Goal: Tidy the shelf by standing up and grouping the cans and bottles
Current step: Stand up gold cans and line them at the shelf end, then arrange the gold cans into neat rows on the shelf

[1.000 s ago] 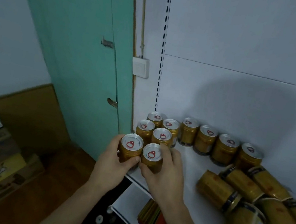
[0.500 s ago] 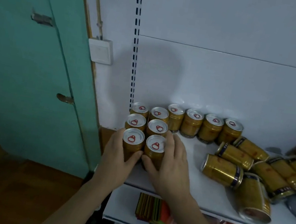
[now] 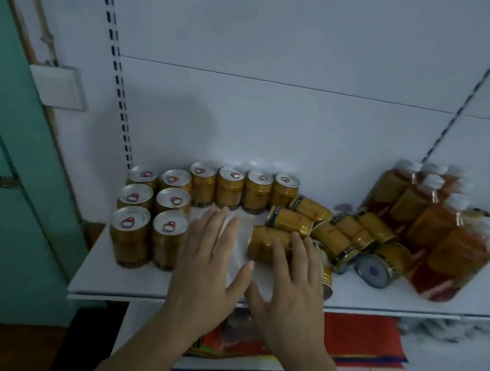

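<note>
Upright cans [image 3: 149, 215] have been released; both hands are now spread flat, the right hand [image 3: 289, 282] reaching a toppled can [image 3: 270, 242], the left hand [image 3: 209, 260] empty. Righting it is judged next.

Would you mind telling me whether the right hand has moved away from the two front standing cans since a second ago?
Yes. The right hand has left the front right standing can and gone rightward along the shelf to the lying can.
</note>
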The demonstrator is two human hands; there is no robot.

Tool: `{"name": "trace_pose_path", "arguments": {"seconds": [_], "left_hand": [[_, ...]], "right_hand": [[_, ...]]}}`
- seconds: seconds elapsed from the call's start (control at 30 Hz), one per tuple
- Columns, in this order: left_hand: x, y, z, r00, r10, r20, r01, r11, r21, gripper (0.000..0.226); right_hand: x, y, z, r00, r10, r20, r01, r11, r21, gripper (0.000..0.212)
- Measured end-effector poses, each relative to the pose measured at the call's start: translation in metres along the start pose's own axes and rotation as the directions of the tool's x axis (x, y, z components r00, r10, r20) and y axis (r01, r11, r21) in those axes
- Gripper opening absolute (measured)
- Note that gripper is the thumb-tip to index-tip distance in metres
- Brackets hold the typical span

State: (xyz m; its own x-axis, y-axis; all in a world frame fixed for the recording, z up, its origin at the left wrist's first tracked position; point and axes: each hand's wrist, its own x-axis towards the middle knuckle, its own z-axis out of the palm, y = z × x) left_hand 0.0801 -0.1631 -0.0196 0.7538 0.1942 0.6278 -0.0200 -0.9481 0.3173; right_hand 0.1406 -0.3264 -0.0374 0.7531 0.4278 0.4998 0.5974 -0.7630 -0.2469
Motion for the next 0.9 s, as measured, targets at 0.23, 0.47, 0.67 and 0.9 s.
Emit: {"name": "trace_pose_path", "arguments": {"seconds": [0.23,0.47,0.67,0.9], "left_hand": [[0.004,0.154,0.081,0.986,0.138,0.090,-0.124,0.981,-0.150,0.066],[0.015,0.312,0.161,0.967,0.217,0.136,-0.168,0.939,-0.299,0.062],[0.046,0.386,0.219,0.950,0.231,0.209,-0.163,0.941,-0.298,0.064],[0.107,0.418,0.306,0.961,0.078,0.265,-0.017,0.974,-0.227,0.070]], "right_hand": [[-0.055,0.149,-0.072,0.992,0.117,-0.052,-0.121,0.990,-0.079,0.074],[-0.097,0.314,-0.146,0.955,0.282,-0.087,-0.291,0.948,-0.128,0.078],[-0.100,0.410,-0.165,0.928,0.359,-0.102,-0.370,0.920,-0.131,0.082],[-0.067,0.493,-0.157,0.912,0.409,-0.028,-0.407,0.896,-0.180,0.086]]}}
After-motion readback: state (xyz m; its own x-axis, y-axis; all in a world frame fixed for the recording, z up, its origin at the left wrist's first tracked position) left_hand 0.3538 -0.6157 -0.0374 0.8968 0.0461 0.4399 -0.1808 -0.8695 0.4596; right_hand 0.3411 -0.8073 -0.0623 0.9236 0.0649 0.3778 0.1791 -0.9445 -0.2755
